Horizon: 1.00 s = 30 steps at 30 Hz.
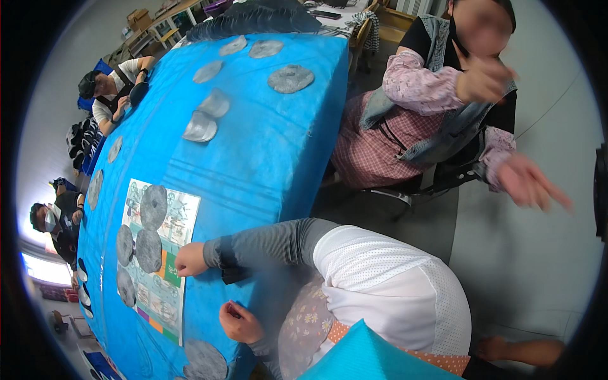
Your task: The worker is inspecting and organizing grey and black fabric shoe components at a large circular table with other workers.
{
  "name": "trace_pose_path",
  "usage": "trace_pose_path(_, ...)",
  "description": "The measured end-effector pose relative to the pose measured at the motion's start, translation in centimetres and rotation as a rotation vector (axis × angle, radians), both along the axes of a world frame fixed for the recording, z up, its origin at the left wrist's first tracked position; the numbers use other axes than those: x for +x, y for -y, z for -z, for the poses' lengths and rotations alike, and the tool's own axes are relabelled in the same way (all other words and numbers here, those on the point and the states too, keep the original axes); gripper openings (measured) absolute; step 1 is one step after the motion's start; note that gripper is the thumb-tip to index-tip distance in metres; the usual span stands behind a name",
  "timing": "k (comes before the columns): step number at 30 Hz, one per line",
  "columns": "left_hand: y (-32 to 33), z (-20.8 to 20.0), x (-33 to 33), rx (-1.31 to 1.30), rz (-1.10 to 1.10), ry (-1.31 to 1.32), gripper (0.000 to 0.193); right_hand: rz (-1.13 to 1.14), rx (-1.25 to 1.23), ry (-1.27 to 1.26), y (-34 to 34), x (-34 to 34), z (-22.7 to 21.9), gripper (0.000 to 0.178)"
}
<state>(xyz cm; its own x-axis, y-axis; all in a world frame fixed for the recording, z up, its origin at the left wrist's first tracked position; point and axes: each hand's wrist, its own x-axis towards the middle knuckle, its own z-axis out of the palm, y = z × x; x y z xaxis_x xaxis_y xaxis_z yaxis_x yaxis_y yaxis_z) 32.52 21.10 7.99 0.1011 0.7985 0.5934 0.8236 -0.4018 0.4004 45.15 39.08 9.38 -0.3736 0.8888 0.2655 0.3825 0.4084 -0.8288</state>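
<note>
Seeing right hand (192, 259) left of the frame's lower centre, down at the right-hand edge of a printed sheet (183, 212). Curled, resting on or right beside the green panel, probably to steady that edge; can't tell whether gripping anything. Got left hand (240, 322) lower down, at or over the near edge of the blue-covered counter (253, 158). Also curled, around a dark spot; can't tell if holding something small in there.

Find four grey discs (153, 208) on the sheet, left of frame centre: one near the top, two side by side below it with a narrow dark gap, one lower left. Laid flat rather than stacked (top one meets or overlaps the next, hard to say), presumably for easy reach. Probably using the paper as an underlay, hence the half-covered print.

Note another grey piece (206, 361) at the bottom of the frame, on the blue, apparently off the paper. Also two cap-shaped pieces (200, 126) above centre-left, likely set apart because of the domed shape. Can see more flat ones (291, 78) toward the top, spaced out, maybe to avoid creasing.

Upper right: seated co-worker (437, 114), pink sleeves, both hands raised clear of the counter, apparently gesturing.
</note>
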Motion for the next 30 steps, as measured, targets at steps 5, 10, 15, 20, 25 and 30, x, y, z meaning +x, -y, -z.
trace_pose_path(5,0.0,-0.2,-0.6,-0.025,0.06,-0.138,0.012,0.002,0.02,-0.01,0.3,0.2,-0.5,0.025)
trace_pose_path(10,-0.1,-0.1,-0.7,0.002,0.032,-0.147,0.012,0.018,0.058,0.025,0.7,0.4,-0.9,0.026)
trace_pose_path(15,0.2,-0.1,-0.3,0.02,-0.068,-0.036,0.012,0.02,0.014,0.068,1.0,0.6,-1.5,0.026)
trace_pose_path(20,0.2,-0.4,-0.6,-0.027,0.0,-0.072,0.011,0.036,0.053,0.02,1.4,0.6,-1.5,0.027)
trace_pose_path(25,-0.4,-0.8,-1.4,0.021,0.101,-0.062,0.011,0.066,0.049,0.007,0.7,-0.4,-0.9,0.026)
trace_pose_path(30,-0.1,-1.4,-2.3,-0.064,0.053,-0.011,0.005,-0.017,0.027,0.04,0.4,-0.6,-0.9,0.027)
